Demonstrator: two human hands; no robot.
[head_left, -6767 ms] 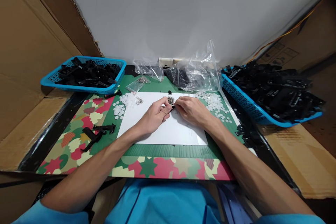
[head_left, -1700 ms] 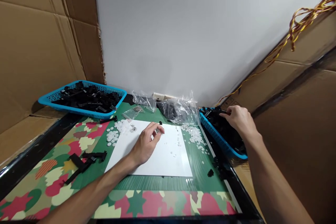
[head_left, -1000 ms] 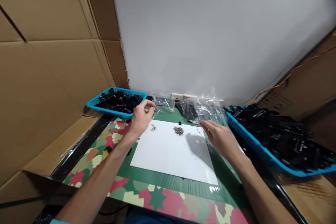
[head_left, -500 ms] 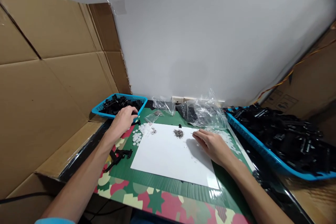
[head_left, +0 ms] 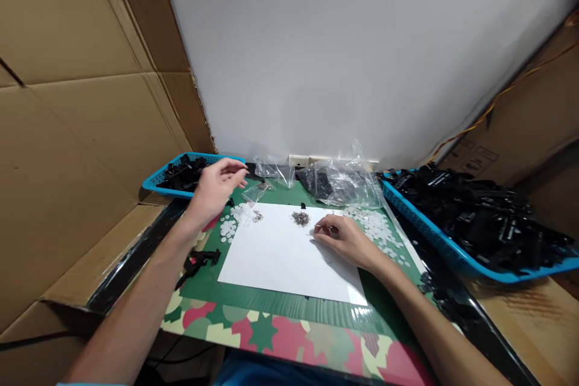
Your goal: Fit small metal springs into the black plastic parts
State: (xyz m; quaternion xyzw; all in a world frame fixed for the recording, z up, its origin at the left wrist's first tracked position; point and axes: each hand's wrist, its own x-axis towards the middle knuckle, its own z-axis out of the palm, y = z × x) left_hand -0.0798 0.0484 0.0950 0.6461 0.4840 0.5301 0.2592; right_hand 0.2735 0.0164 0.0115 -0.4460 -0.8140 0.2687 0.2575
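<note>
My left hand [head_left: 218,188] is raised in front of the left blue basket [head_left: 158,192], fingers loosely bent and thumb apart, with nothing visible in it. My right hand [head_left: 341,236] is low over the white sheet [head_left: 280,265], thumb and fingertips pinched together; whatever is between them is too small to make out. Just left of those fingertips lies a pile of tiny metal pieces [head_left: 300,218]. A smaller metal pile [head_left: 257,216] sits near the sheet's upper left corner. Black plastic parts [head_left: 197,262] lie on the green mat below my left wrist.
White discs [head_left: 228,229] are scattered left of the sheet, and more white discs [head_left: 375,226] on the right. Clear plastic bags [head_left: 344,184] lie along the wall. A large blue basket [head_left: 434,235] heaped with black parts stands at right. Cardboard [head_left: 90,132] walls the left side.
My left hand has come up and right, away from the left basket, its fingers opening. My right hand has moved left, closer to the metal pile. The view has shifted slightly.
</note>
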